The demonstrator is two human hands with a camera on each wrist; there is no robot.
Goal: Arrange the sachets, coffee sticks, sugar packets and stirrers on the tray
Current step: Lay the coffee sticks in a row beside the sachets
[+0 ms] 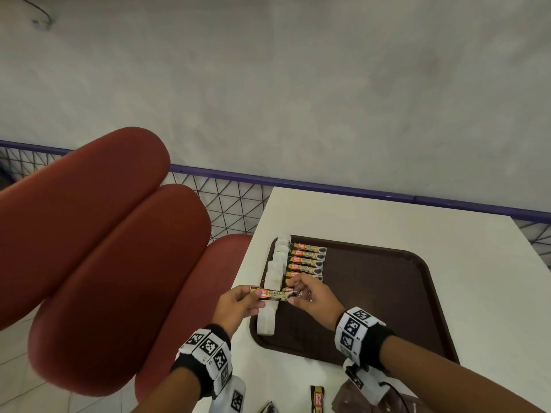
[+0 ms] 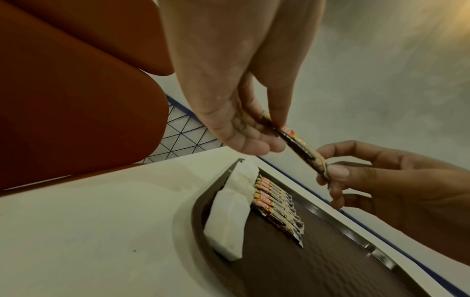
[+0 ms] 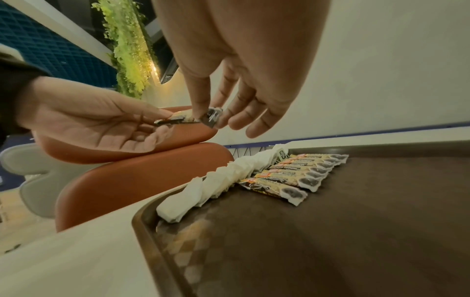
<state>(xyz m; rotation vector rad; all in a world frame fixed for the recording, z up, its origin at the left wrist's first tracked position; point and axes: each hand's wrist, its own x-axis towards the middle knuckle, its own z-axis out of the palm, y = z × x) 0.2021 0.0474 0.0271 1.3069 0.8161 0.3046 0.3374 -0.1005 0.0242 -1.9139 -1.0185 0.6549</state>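
A dark brown tray (image 1: 387, 293) lies on the white table. Along its left rim runs a column of white sachets (image 1: 272, 281), with a row of several gold-and-black coffee sticks (image 1: 307, 260) beside them. Above the tray's left edge I hold one more coffee stick (image 1: 275, 294) level between both hands. My left hand (image 1: 238, 305) pinches its left end, my right hand (image 1: 310, 296) pinches its right end. The left wrist view shows the held stick (image 2: 297, 144) above the sachets (image 2: 229, 219); the right wrist view shows it (image 3: 188, 120) end-on above the tray (image 3: 305, 241).
Red padded chair backs (image 1: 98, 234) stand left of the table. A blue rail with wire mesh (image 1: 232, 201) runs behind it. At the near table edge lie another coffee stick (image 1: 317, 399), a brown packet (image 1: 351, 397) and a dark sachet (image 1: 269, 408).
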